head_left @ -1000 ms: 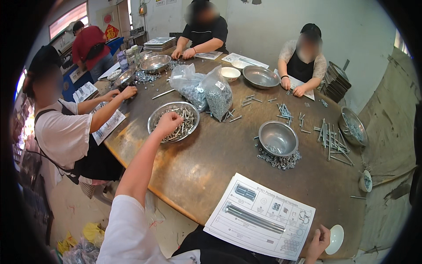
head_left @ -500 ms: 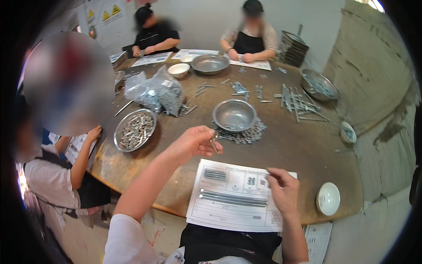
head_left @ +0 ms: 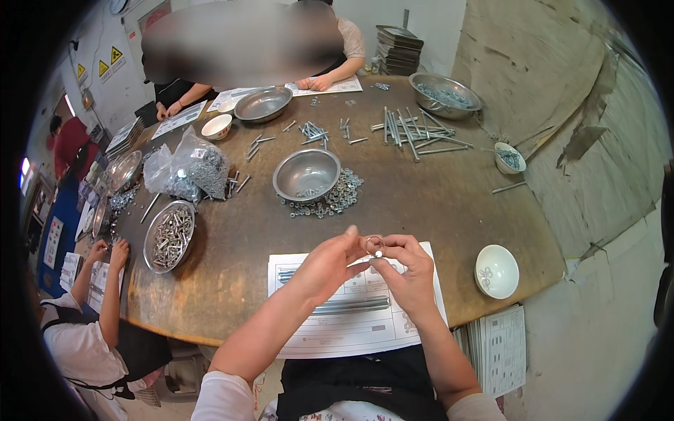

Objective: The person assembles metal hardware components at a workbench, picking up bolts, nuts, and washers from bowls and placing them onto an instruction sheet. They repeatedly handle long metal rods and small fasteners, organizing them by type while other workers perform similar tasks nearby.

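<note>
My left hand (head_left: 328,270) and my right hand (head_left: 408,277) meet above a printed sheet (head_left: 337,340), fingers closed. A thin ring (head_left: 374,243) shows between the fingertips, on my right hand's side. Against it is the bright end of a small metal bolt (head_left: 379,254); the rest of the bolt is hidden by my fingers. Whether the ring is around the bolt or only beside it, I cannot tell. On the sheet, partly under my hands, lie long metal rods (head_left: 351,304).
Beyond the sheet, a steel bowl (head_left: 307,175) stands on a heap of nuts (head_left: 344,195). An oval dish of bolts (head_left: 170,237) and bagged hardware (head_left: 203,168) are at left. A white bowl (head_left: 497,271) with thin rings is at right. Co-workers sit left and across.
My left hand, with the bolt, has come to meet my right hand over the sheet. The right hand has lifted off the sheet's right side. The view has swung right.
</note>
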`<control>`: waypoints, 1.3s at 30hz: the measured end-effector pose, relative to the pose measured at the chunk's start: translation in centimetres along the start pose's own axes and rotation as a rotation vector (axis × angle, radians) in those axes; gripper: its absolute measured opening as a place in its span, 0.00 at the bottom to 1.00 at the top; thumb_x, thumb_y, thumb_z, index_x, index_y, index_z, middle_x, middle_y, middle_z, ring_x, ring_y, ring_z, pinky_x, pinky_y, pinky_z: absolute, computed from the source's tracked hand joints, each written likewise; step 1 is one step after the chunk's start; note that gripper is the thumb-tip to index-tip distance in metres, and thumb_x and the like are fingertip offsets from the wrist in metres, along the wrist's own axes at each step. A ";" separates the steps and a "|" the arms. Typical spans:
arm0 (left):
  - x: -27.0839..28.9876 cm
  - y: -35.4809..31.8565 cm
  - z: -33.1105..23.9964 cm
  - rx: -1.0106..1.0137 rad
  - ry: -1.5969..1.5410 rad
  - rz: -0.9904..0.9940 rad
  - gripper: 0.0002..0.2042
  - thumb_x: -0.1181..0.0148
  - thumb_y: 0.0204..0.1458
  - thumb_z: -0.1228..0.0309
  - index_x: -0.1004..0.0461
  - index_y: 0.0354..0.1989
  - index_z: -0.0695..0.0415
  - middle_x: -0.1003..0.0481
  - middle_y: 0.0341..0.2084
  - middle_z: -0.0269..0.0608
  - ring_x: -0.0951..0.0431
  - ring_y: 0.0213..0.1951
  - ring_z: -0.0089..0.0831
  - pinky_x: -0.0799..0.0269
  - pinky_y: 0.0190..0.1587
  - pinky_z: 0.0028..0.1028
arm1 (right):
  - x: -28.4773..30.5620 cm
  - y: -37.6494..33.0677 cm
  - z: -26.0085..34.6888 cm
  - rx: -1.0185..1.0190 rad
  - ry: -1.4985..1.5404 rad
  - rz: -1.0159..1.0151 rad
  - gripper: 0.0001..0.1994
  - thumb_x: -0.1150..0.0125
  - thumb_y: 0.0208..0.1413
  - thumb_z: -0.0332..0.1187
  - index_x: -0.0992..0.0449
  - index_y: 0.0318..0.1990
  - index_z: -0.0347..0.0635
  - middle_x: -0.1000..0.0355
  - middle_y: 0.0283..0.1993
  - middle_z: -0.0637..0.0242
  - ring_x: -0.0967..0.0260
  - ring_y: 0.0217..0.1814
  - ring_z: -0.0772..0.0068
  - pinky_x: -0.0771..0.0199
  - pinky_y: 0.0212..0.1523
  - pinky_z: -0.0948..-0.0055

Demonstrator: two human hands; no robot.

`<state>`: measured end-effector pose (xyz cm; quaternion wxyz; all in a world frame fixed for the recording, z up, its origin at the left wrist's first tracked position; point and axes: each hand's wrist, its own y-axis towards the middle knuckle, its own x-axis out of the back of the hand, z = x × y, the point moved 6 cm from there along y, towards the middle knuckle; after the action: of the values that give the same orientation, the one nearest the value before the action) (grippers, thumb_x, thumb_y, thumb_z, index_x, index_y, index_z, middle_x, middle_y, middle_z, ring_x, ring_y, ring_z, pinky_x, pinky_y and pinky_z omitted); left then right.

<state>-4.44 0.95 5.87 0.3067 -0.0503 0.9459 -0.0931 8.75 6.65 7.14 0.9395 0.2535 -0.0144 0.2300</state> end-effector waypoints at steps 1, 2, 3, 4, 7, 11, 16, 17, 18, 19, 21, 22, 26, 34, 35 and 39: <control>0.1 0.0 0.2 0.010 -0.024 0.014 0.19 0.59 0.67 0.54 0.26 0.38 0.53 0.27 0.51 0.39 0.30 0.55 0.28 0.37 0.59 0.37 | 0.2 -0.1 0.0 0.000 -0.006 0.008 0.11 0.32 0.47 0.20 0.17 0.39 0.40 0.26 0.44 0.63 0.26 0.47 0.70 0.26 0.49 0.71; 0.2 0.0 0.3 0.020 -0.047 0.029 0.19 0.60 0.68 0.53 0.26 0.37 0.53 0.27 0.52 0.39 0.30 0.55 0.29 0.37 0.60 0.37 | 0.4 -0.1 0.4 0.018 -0.029 0.017 0.10 0.32 0.47 0.20 0.17 0.38 0.40 0.26 0.44 0.63 0.26 0.47 0.69 0.25 0.48 0.71; 0.2 0.0 0.3 0.030 -0.067 0.044 0.20 0.60 0.68 0.53 0.26 0.37 0.53 0.27 0.52 0.40 0.30 0.55 0.29 0.37 0.60 0.37 | 0.4 -0.2 0.3 0.022 -0.039 0.017 0.10 0.32 0.47 0.20 0.17 0.38 0.39 0.26 0.43 0.63 0.26 0.47 0.69 0.25 0.48 0.71; 0.4 0.1 0.4 0.030 -0.085 0.061 0.19 0.59 0.67 0.53 0.26 0.37 0.53 0.28 0.53 0.41 0.30 0.55 0.29 0.37 0.60 0.37 | 0.5 -0.3 0.1 0.026 -0.050 0.017 0.09 0.32 0.47 0.21 0.18 0.38 0.39 0.25 0.43 0.63 0.26 0.46 0.69 0.25 0.48 0.71; 0.6 0.0 0.6 0.026 -0.085 0.064 0.17 0.55 0.66 0.55 0.25 0.37 0.53 0.28 0.54 0.42 0.31 0.55 0.30 0.37 0.60 0.37 | 0.5 -0.3 0.9 0.063 -0.122 0.021 0.09 0.31 0.47 0.22 0.18 0.37 0.39 0.24 0.38 0.63 0.24 0.42 0.69 0.24 0.44 0.73; 1.2 -0.7 0.6 -0.008 0.012 0.048 0.12 0.48 0.64 0.58 0.24 0.38 0.53 0.27 0.54 0.41 0.30 0.55 0.28 0.36 0.60 0.35 | 0.2 -0.4 2.0 0.105 -0.252 0.055 0.08 0.30 0.46 0.23 0.18 0.36 0.40 0.23 0.30 0.64 0.24 0.32 0.72 0.25 0.33 0.76; 2.2 -1.0 1.0 -0.043 0.006 0.051 0.10 0.46 0.63 0.60 0.24 0.39 0.53 0.26 0.52 0.40 0.29 0.54 0.26 0.34 0.58 0.33 | 0.4 -0.5 2.9 0.187 -0.321 0.014 0.08 0.29 0.46 0.24 0.18 0.35 0.40 0.24 0.26 0.65 0.28 0.25 0.74 0.29 0.26 0.76; 2.1 -1.1 1.1 -0.056 0.020 0.041 0.10 0.46 0.63 0.60 0.25 0.38 0.53 0.26 0.52 0.40 0.28 0.53 0.26 0.34 0.57 0.33 | 0.4 -0.5 3.0 0.198 -0.328 0.007 0.08 0.29 0.46 0.24 0.18 0.35 0.40 0.24 0.26 0.65 0.28 0.24 0.75 0.29 0.26 0.76; 2.0 -1.1 1.1 -0.068 0.033 0.033 0.10 0.46 0.63 0.60 0.25 0.38 0.53 0.26 0.51 0.39 0.28 0.53 0.26 0.33 0.57 0.32 | 0.4 -0.5 3.0 0.199 -0.335 0.010 0.08 0.29 0.45 0.24 0.18 0.35 0.40 0.25 0.26 0.65 0.28 0.24 0.74 0.30 0.26 0.76; 2.1 -1.2 1.0 -0.073 0.061 0.013 0.09 0.46 0.62 0.61 0.25 0.37 0.53 0.26 0.51 0.39 0.28 0.52 0.26 0.33 0.56 0.32 | 0.4 -0.5 3.0 0.199 -0.341 0.012 0.08 0.29 0.45 0.24 0.18 0.35 0.40 0.25 0.26 0.65 0.29 0.24 0.74 0.30 0.25 0.76; 2.2 -1.3 0.9 -0.083 0.119 -0.027 0.08 0.44 0.62 0.63 0.25 0.35 0.54 0.25 0.49 0.39 0.27 0.50 0.25 0.32 0.54 0.30 | 0.3 -0.5 3.2 0.216 -0.365 0.015 0.07 0.29 0.45 0.24 0.18 0.34 0.40 0.25 0.25 0.65 0.29 0.23 0.73 0.30 0.25 0.75; 2.3 -1.4 0.6 -0.171 0.194 -0.045 0.08 0.44 0.61 0.64 0.25 0.34 0.54 0.25 0.48 0.39 0.27 0.49 0.24 0.32 0.53 0.29 | 0.2 -0.5 3.4 0.231 -0.383 0.015 0.07 0.29 0.44 0.24 0.18 0.33 0.40 0.26 0.25 0.65 0.29 0.23 0.72 0.30 0.25 0.74; 1.3 -2.6 0.0 -0.468 0.512 -0.092 0.07 0.42 0.60 0.68 0.26 0.32 0.58 0.24 0.42 0.37 0.28 0.42 0.21 0.31 0.48 0.25 | -0.1 -0.8 3.8 0.313 -0.499 0.002 0.07 0.29 0.43 0.26 0.19 0.31 0.41 0.26 0.24 0.64 0.29 0.24 0.66 0.30 0.26 0.70; 1.2 -2.5 0.9 -0.182 0.284 -0.026 0.08 0.48 0.64 0.63 0.30 0.36 0.53 0.23 0.45 0.41 0.24 0.47 0.25 0.28 0.49 0.27 | 1.1 -1.2 3.3 0.141 -0.383 0.188 0.09 0.29 0.45 0.28 0.18 0.36 0.41 0.25 0.27 0.64 0.26 0.28 0.67 0.27 0.30 0.71; 1.1 -2.3 1.2 -0.156 0.231 -0.016 0.09 0.49 0.65 0.62 0.30 0.36 0.52 0.23 0.45 0.41 0.24 0.48 0.25 0.27 0.49 0.28 | 1.4 -1.5 3.0 0.060 -0.324 0.209 0.10 0.30 0.46 0.28 0.18 0.38 0.41 0.25 0.28 0.65 0.26 0.29 0.67 0.26 0.31 0.71; 1.0 -0.9 1.5 0.000 0.285 -0.008 0.10 0.50 0.65 0.59 0.32 0.36 0.52 0.21 0.39 0.43 0.20 0.43 0.30 0.25 0.46 0.29 | 4.4 -1.2 1.0 -0.257 -0.172 0.160 0.11 0.34 0.51 0.26 0.19 0.43 0.37 0.21 0.31 0.63 0.25 0.33 0.77 0.25 0.36 0.76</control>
<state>-4.34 -0.32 4.24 0.1690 -0.0402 0.9796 -0.1006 13.33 7.10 8.05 0.9383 0.1480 -0.1441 0.2775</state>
